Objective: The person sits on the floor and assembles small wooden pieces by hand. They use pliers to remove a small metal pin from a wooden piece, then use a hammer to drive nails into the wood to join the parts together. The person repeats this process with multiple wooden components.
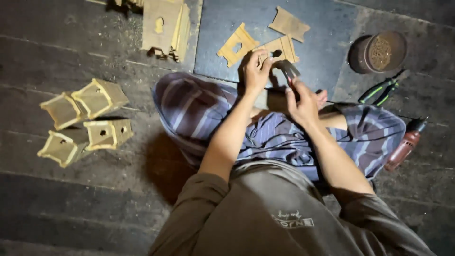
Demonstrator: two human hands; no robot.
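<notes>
Sitting cross-legged on the floor, striped cloth (199,111) over my knees. My left hand (256,71) pinches a cut wooden panel (280,49), fingers closed on its lower left edge, holding it against the dark mat (237,19). My right hand (301,102) grips a small hammer (287,70), its dark head just beside the panel (handle mostly hidden in my fist). Two more panels lie on the mat: one with a cut-out (237,45) left of my hand, another (288,22) above. Four finished wooden boxes (85,121) sit well apart on my left. A panel stack (166,26) lies at top. On my right: a round tin (379,51), pliers (383,89), a red drill (405,144).
</notes>
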